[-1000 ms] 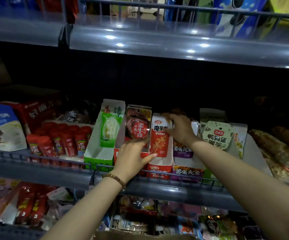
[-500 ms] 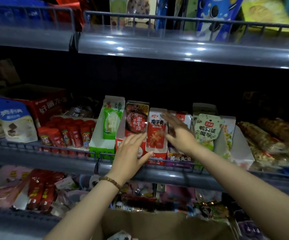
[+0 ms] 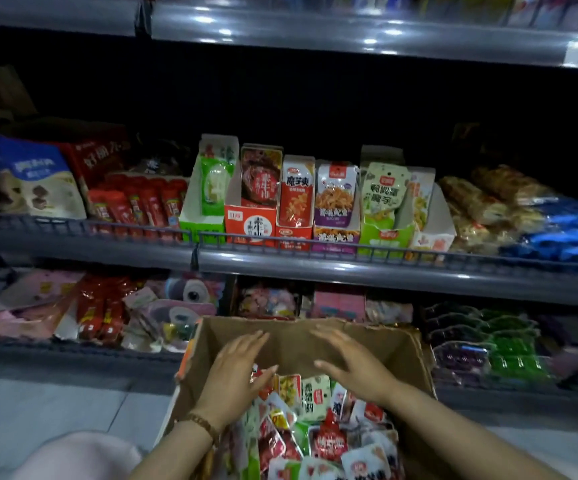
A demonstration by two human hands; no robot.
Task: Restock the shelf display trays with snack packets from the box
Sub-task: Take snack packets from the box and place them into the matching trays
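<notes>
A brown cardboard box [image 3: 318,336] stands on the floor below the shelves, full of several mixed snack packets [image 3: 315,431]. My left hand [image 3: 234,374] hovers over the packets at the box's left side, fingers straight, holding nothing. My right hand [image 3: 351,365] hovers at the right side, fingers spread, empty too. On the middle shelf stand several display trays: a green one [image 3: 202,221], a red and white one [image 3: 251,225], a red one [image 3: 294,233], a purple one [image 3: 336,235] and a light green one [image 3: 386,235], each with packets upright inside.
The grey wire-fronted shelf edge [image 3: 350,268] runs just above the box. Red sausage sticks [image 3: 135,202] and blue bags [image 3: 34,178] lie left of the trays, wrapped rolls [image 3: 485,202] right. The lower shelf [image 3: 73,355] holds more packets. Grey floor [image 3: 55,407] lies left of the box.
Both hands have left the trays on the middle shelf and come down over the box. The view has tilted down, so the box and its packets now show.
</notes>
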